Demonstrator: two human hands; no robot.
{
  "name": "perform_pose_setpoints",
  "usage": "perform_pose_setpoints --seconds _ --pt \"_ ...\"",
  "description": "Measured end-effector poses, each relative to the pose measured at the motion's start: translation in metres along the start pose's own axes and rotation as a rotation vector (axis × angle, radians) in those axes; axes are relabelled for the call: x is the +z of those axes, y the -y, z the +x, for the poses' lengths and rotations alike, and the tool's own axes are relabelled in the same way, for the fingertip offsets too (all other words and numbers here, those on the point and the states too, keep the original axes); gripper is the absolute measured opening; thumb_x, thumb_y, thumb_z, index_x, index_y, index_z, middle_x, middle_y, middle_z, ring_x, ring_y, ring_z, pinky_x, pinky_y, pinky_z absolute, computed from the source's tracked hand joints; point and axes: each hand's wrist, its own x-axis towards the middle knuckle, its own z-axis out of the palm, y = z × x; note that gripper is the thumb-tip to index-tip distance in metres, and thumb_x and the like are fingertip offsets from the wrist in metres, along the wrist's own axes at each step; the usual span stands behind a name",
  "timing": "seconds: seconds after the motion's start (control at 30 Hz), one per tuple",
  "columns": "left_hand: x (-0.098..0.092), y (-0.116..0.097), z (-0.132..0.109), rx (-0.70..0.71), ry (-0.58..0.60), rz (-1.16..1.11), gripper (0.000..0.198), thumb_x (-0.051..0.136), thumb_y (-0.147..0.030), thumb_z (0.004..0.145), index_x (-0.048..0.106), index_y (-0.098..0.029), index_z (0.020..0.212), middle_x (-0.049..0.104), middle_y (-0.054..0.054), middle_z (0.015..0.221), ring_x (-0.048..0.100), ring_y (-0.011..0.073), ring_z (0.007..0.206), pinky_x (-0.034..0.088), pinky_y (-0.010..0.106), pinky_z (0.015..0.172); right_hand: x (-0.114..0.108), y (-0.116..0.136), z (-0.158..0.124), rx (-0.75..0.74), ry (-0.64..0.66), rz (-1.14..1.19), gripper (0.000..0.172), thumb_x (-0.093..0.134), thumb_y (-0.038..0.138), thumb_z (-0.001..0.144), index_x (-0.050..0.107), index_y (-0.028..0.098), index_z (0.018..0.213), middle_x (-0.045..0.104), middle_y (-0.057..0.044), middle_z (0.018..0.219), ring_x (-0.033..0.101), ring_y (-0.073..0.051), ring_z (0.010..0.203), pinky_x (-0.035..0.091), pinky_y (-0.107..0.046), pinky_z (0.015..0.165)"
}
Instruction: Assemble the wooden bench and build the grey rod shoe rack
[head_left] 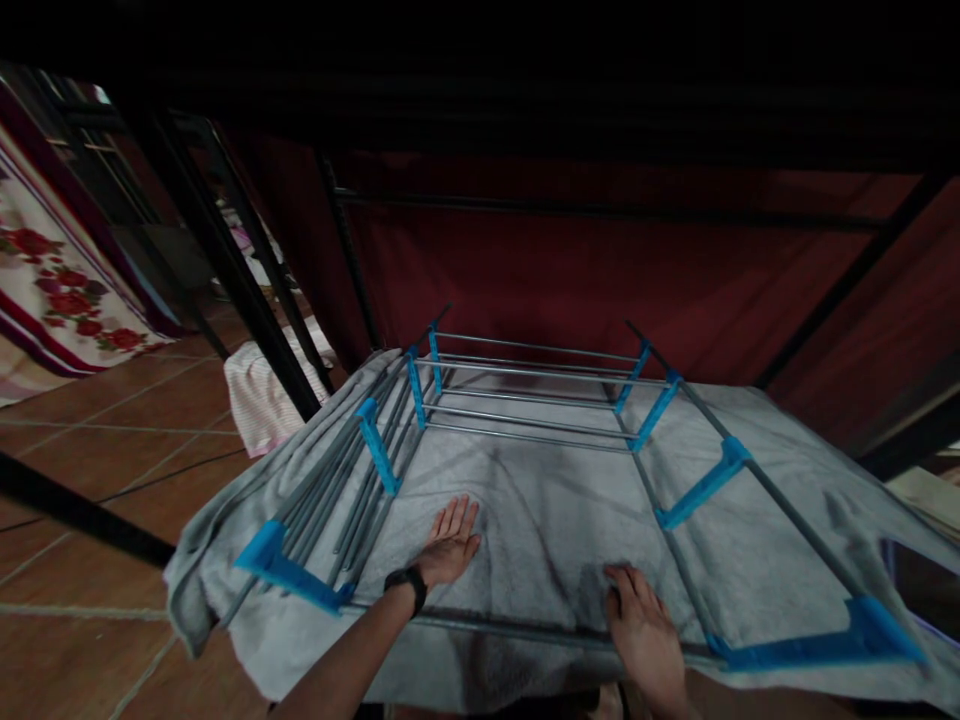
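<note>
My left hand (450,545), with a black watch (407,583) at the wrist, lies with fingers stretched out over the grey blanket (517,500). Just behind the front metal tube (517,629), it holds nothing. My right hand (641,625) rests across that tube near its right end, fingers forward and slightly bent on the blanket, not wrapped round it. Both hands are within a rack frame of grey tubes joined by blue plastic connectors (705,485). Cross tubes (540,370) span its far end. Another blue connector (289,570) sits at the front left corner.
Several loose grey tubes (322,490) lie along the left side. Black bed posts (217,250) and a dark overhead frame surround the bed, with a dark red curtain (525,270) behind. A floral cloth (67,280) hangs left. A dark flat object (926,585) lies at right.
</note>
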Motion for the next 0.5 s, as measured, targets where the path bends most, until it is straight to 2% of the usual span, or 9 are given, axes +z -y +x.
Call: perform_pose_setpoints --seconds 0.3,0.5 --pt "-0.003 -0.0041 -0.0008 0.002 0.008 -0.008 0.066 0.02 -0.041 0.097 0.016 -0.012 0.156 0.004 0.012 0.165 0.001 0.0302 0.151 0.008 0.049 0.122 -0.0008 0.0003 0.001 0.022 0.008 -0.026 0.034 0.035 0.022 0.091 0.057 0.024 0.117 0.065 -0.005 0.119 0.063 -0.022 0.103 0.043 -0.037 0.086" --pt "0.0033 -0.0037 -0.0005 0.01 -0.043 -0.031 0.066 0.02 -0.041 0.097 0.018 -0.011 0.156 0.008 0.013 0.164 0.005 0.03 0.151 0.008 0.049 0.122 0.004 -0.0037 0.0004 0.02 0.011 0.006 0.036 0.037 0.024 0.088 0.058 0.026 0.118 0.065 -0.004 0.119 0.064 -0.021 0.103 0.045 -0.036 0.088"
